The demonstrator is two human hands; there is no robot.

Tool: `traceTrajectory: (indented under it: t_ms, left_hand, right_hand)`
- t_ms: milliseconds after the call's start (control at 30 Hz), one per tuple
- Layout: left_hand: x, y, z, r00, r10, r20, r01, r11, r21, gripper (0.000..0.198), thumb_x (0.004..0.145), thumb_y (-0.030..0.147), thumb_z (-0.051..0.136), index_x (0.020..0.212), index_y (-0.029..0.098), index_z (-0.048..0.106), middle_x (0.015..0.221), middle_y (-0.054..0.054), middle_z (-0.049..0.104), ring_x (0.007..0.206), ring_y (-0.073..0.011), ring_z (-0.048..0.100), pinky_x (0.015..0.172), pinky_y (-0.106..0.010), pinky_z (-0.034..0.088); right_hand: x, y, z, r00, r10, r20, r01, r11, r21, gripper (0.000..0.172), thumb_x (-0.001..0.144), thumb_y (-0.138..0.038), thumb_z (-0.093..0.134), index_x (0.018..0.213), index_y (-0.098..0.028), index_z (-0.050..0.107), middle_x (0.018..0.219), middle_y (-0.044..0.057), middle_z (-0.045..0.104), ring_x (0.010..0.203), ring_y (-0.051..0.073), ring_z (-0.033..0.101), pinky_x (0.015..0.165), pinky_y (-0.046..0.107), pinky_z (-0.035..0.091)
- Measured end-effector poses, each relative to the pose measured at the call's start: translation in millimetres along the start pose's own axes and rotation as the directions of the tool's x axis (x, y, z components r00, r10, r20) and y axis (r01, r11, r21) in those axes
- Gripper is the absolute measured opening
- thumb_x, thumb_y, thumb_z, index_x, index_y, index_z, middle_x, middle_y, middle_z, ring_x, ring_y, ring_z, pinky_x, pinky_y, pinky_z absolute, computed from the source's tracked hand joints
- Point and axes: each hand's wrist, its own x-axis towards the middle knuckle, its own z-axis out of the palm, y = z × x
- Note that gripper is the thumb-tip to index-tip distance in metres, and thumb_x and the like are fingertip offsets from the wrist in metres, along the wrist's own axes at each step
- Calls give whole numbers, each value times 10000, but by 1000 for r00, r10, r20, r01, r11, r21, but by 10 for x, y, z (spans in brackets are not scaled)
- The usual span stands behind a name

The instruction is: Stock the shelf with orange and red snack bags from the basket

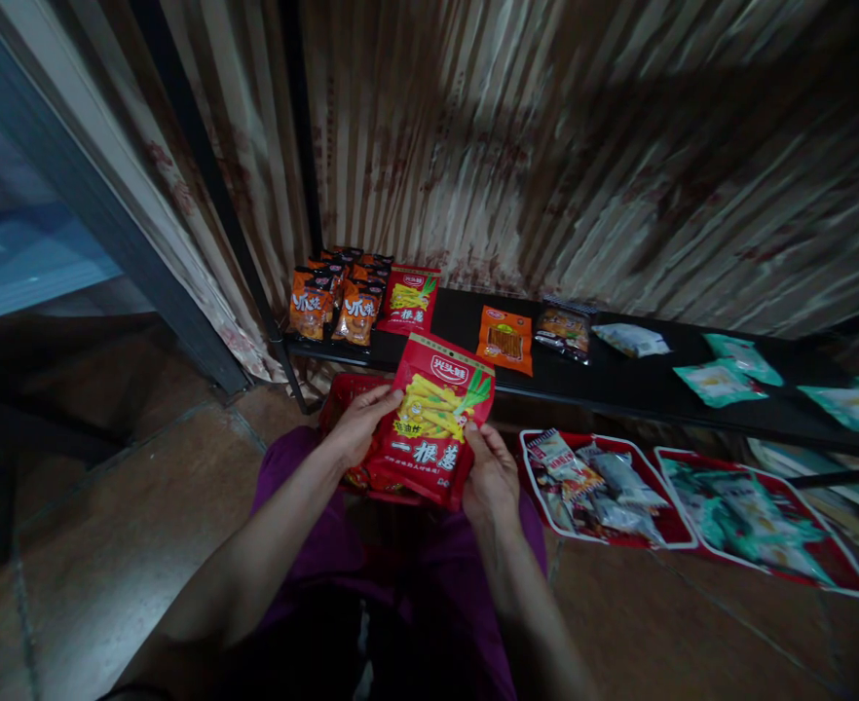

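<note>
Wears purple trousers (317, 545); grips red snack packet (435, 421) by its side edges between left hand (360, 426) and right hand (489, 475), holds it over red basket (343, 387), before black shelf (619, 384).

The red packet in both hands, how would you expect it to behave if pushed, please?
The red packet is probably light, as fingers hold it near its edges. It likely flexes, looking like a thin pouch. Being flattish, it probably won't roll.
</note>
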Motion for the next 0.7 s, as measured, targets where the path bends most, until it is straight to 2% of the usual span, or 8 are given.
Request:
traceTrajectory:
  t_ms: [133, 233, 433, 700]
  left_hand:
    - [-105, -63, -45, 995, -76, 71, 70, 995, 72, 458, 604, 360, 813, 977, 137, 670, 909, -69, 724, 814, -195, 672, 822, -330, 492]
    - [-163, -118, -59, 989, -121, 80, 111, 987, 114, 487, 587, 373, 820, 985, 141, 661, 896, -59, 719, 778, -179, 668, 802, -319, 494]
    - [-266, -189, -39, 986, -133, 102, 112, 975, 191, 557, 543, 352, 843, 1018, 147, 637, 934, -63, 711, 804, -179, 664, 846, -339, 486]
    - [-389, -432, -22, 993, -118, -5, 116, 963, 243, 519, 538, 305, 830, 985, 145, 620, 960, -81, 701, 842, -218, 665, 855, -386, 489]
  right_hand:
    - [35, -52, 5, 999, -20, -28, 20, 1000, -1, 317, 508, -292, 811, 751, -215, 622, 665, -49, 704, 569, 135, 634, 614, 295, 534]
    - [46, -65, -9, 998, -34, -44, 35, 999, 15, 309, 511, -280, 806, 749, -216, 621, 660, -52, 701, 558, 130, 629, 606, 292, 530]
    - [42, -32, -127, 998, -45, -34, 45, 999, -16, 326, 531, -312, 812, 788, -212, 638, 670, -43, 708, 548, 126, 627, 588, 280, 525]
    - [-36, 29, -380, 997, 76, -13, -77, 995, -69, 402, 481, -322, 847, 789, -213, 612, 641, -47, 700, 518, 135, 632, 513, 248, 518]
